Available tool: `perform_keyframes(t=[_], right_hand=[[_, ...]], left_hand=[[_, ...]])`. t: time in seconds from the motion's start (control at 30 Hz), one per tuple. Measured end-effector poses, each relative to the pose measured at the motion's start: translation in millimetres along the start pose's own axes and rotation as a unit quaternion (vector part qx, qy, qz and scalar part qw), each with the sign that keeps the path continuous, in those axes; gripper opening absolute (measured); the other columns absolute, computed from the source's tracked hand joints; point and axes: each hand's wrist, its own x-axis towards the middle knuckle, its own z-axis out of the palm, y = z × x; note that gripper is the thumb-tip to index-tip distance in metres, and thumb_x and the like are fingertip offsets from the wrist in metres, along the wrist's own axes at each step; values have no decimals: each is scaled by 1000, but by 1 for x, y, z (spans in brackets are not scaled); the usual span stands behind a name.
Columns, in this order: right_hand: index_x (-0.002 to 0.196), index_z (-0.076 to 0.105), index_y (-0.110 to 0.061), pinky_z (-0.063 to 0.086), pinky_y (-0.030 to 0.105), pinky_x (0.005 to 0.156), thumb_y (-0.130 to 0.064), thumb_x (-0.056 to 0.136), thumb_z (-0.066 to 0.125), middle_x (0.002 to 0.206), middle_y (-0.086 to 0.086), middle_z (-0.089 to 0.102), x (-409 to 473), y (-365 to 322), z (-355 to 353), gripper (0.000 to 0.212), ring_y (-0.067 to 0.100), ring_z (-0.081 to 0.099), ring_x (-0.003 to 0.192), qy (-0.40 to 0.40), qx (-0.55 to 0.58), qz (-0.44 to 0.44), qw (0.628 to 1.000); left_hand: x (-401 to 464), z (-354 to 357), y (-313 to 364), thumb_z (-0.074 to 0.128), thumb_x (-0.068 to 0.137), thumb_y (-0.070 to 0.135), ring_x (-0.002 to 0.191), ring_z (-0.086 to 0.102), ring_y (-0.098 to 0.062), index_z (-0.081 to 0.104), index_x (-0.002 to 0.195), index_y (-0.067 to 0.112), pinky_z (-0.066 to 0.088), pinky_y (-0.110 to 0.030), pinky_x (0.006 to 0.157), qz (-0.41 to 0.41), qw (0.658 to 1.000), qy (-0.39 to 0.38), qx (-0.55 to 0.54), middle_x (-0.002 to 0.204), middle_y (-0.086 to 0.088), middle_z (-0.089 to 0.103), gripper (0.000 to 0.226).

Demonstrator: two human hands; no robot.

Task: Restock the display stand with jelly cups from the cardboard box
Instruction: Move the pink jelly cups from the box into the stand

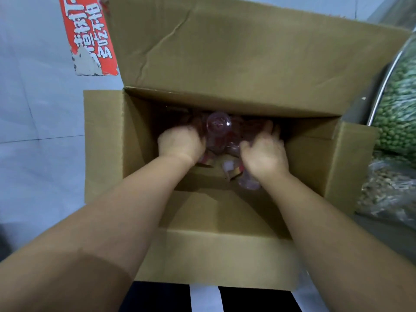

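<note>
Hands deep in an open cardboard box (pixel 216 251) of jelly cups on a pale floor.

The box stands with all four flaps folded out; its far flap carries a red strip with white lettering (pixel 86 30), partly torn. Around it lies a floor (pixel 38 113) of pale grey tiles with thin dark joints. At the right edge a curved metal rim (pixel 382 84) holds a mass of small green pieces (pixel 398 104), with a clear bag of brownish bits (pixel 387 190) below it. Inside the box, the left hand (pixel 181 143) and the right hand (pixel 264 154) curl round a cluster of clear pinkish jelly cups (pixel 218 131) between them, at the shadowed bottom; motion blur hides which fingers touch which cup. Another cup (pixel 248 182) lies just under the right wrist.
</note>
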Motion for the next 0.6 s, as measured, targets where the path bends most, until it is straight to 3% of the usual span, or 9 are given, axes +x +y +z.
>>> perform_keyframes(t=[0.07, 0.1, 0.23, 0.3, 0.4, 0.47, 0.53, 0.57, 0.6], right_hand=[[146, 3, 3, 35, 35, 99, -34, 88, 49, 149, 21, 26, 10, -3, 2, 82, 37, 39, 128, -30, -24, 18, 999], [147, 4, -1, 36, 34, 99, -37, 87, 51, 153, 19, 19, 14, -5, 4, 84, 35, 39, 129, -36, -35, 24, 998], [142, 35, -19, 40, 30, 85, -44, 89, 49, 157, 13, 1, 19, -6, 15, 60, 29, 48, 123, -23, -129, -7, 991], [136, 45, -18, 34, 29, 74, -35, 92, 49, 156, 12, 7, 19, -2, 18, 47, 30, 54, 115, 9, -150, -13, 988], [117, 61, -12, 34, 29, 71, -27, 92, 49, 148, 13, 30, 8, 1, 15, 31, 30, 58, 107, 59, -155, -46, 985], [114, 62, -15, 41, 33, 75, -30, 92, 50, 133, 15, 44, -7, -1, 11, 29, 34, 58, 103, 83, -95, -47, 991], [120, 60, -23, 45, 35, 83, -31, 89, 55, 124, 13, 51, -35, -4, 2, 32, 33, 58, 103, 87, 66, -5, 994], [121, 60, -24, 47, 34, 89, -27, 89, 57, 122, 11, 56, -52, -6, -5, 33, 30, 60, 105, 76, 199, 20, 977], [122, 60, -22, 47, 36, 95, -21, 89, 59, 121, 10, 60, -78, -11, -20, 33, 27, 61, 107, 60, 345, 49, 935]], left_hand=[[7, 11, 2, 53, 88, 45, 106, 60, -30, 55, 123, 18, 36, -29, 69, 19, 998, -39, 49, 116, -11, 62, 44], [8, 17, 2, 58, 85, 47, 106, 61, -28, 59, 119, 16, 36, -28, 68, 19, 997, -51, 61, 115, -10, 63, 46], [4, 38, -5, 63, 81, 46, 98, 63, -29, 63, 114, 16, 36, -28, 65, 24, 998, 1, 56, 106, -9, 67, 45], [5, 40, -6, 60, 83, 49, 96, 64, -28, 65, 109, 17, 35, -27, 65, 19, 999, 4, 49, 104, -9, 67, 42], [-1, 34, -5, 54, 86, 52, 100, 62, -28, 65, 106, 16, 36, -26, 66, -11, 999, -34, 29, 107, -9, 66, 43], [-13, 23, -10, 49, 87, 51, 104, 60, -29, 64, 108, 18, 40, -29, 69, -48, 996, -68, -24, 111, -9, 65, 41], [-38, 6, -18, 47, 89, 49, 106, 59, -32, 62, 110, 18, 44, -32, 78, -78, 987, -96, -103, 113, -12, 65, 40], [-56, -5, -21, 47, 90, 49, 105, 59, -32, 61, 108, 17, 45, -34, 79, -87, 979, -98, -153, 111, -13, 65, 40], [-77, -24, -24, 47, 90, 48, 101, 60, -32, 61, 104, 15, 44, -34, 79, -93, 969, -92, -210, 106, -12, 66, 39]])
